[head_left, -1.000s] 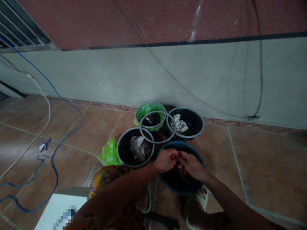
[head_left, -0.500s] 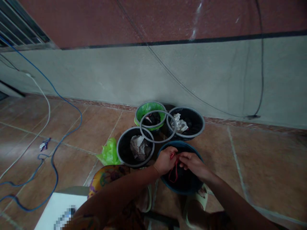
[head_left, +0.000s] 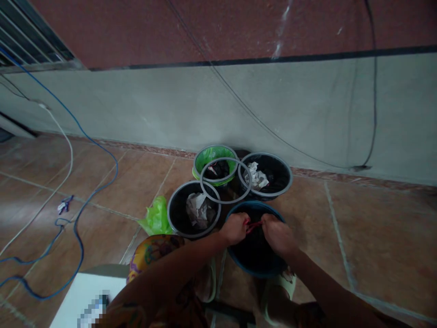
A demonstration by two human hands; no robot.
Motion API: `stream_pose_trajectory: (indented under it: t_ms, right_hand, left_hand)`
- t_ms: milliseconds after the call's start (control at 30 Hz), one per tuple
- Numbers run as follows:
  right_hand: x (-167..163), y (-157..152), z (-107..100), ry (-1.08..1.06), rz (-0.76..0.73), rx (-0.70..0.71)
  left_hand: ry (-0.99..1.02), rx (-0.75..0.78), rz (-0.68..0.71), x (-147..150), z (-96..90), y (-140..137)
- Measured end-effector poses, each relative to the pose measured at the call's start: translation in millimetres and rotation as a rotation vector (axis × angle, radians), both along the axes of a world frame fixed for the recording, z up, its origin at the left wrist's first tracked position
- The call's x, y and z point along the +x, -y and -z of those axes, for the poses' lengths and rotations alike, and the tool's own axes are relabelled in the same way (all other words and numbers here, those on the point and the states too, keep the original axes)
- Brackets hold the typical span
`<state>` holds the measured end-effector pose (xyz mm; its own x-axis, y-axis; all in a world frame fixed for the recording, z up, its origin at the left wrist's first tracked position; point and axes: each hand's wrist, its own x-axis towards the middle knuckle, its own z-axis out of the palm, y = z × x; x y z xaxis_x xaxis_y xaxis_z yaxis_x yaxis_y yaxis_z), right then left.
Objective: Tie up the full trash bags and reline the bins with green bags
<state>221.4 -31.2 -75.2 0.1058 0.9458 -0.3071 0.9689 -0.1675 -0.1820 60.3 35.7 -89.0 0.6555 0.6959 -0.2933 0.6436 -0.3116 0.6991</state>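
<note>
Over the blue-rimmed bin (head_left: 235,262) at my feet, my left hand (head_left: 236,228) is closed on one end of a thin red drawstring (head_left: 253,226). My right hand (head_left: 277,233) grips the other end, and the string runs taut between the two fists. Inside, the bin looks dark; what its bottom holds I cannot make out. A loose grey ring (head_left: 226,201) rests across the rims of the bins just beyond my hands.
Left stands a black-lined bin (head_left: 170,219) with crumpled paper (head_left: 200,210). Behind are a green-lined bin (head_left: 201,157) and another black-lined bin (head_left: 278,180) with paper. A green plastic bag (head_left: 157,217), a blue cable (head_left: 92,193) and a white box (head_left: 85,291) lie leftward.
My hands have moved apart, the right one shifting rightward and turning into a fist. The red string, which hung in a loop, is now stretched between them.
</note>
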Motion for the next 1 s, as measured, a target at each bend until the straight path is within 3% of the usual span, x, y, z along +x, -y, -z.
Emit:
stream_pose_trajectory:
  t_ms: [167,333,633,767,900,1000]
  right_hand:
    - [6,-1,7,0.002,0.039,-0.099]
    - [8,-2,6,-0.140,0.098,-0.058]
    - [-18,17,28,-0.256,-0.040,-0.225]
    - [-28,21,34,-0.251,-0.094,-0.245]
    - [-30,11,23,-0.242,-0.067,-0.161]
    - [-26,1,6,-0.267,-0.032,-0.079]
  left_hand:
    - [-0.164,0.000,0.046,-3,3.1,-2]
    - [-0.270,-0.019,0.077,-10,9.1,0]
    - [-0.338,-0.112,0.240,-3,19.2,13]
    - [-0.394,-0.073,0.308,-1,22.7,15]
    - [-0.316,-0.021,0.213,0,18.0,8]
    - [-0.149,-0.039,0.089,3,11.0,1]
